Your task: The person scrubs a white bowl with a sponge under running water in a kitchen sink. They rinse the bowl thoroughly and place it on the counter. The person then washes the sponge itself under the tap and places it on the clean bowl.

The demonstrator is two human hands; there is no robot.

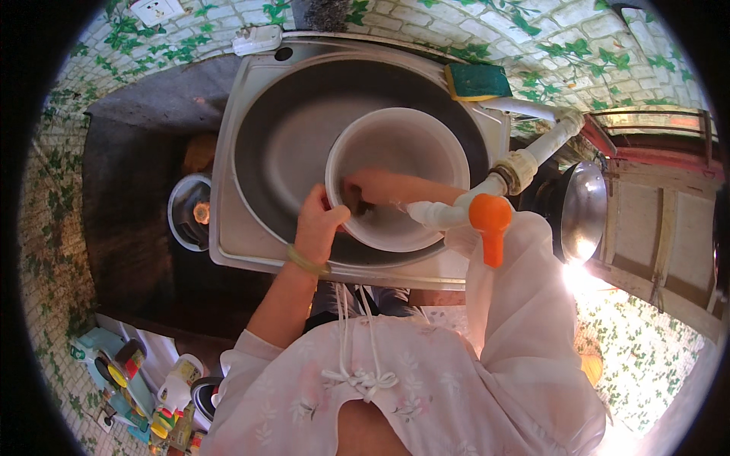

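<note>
A large white bowl or basin [422,137] is held over the oval basin of a metal sink [279,131]. My left hand [319,219] grips its left rim, thumb on the near edge, with a pale bangle on the wrist. Inside the bowl is my right hand [365,185], fingers bent down near a small dark patch by the left wall; whether they hold anything cannot be told. Above the bowl's right side, a white plastic tap [428,215] with an orange lever [490,228] crosses over my right forearm, and a little water shows at its spout.
A green and yellow sponge [479,81] lies on the sink's far right corner. At the far left corner is a white plug adapter [256,40]. A metal pan [584,211] stands right of the tap, a round container [188,214] left of the sink, and bottles [181,379] at lower left.
</note>
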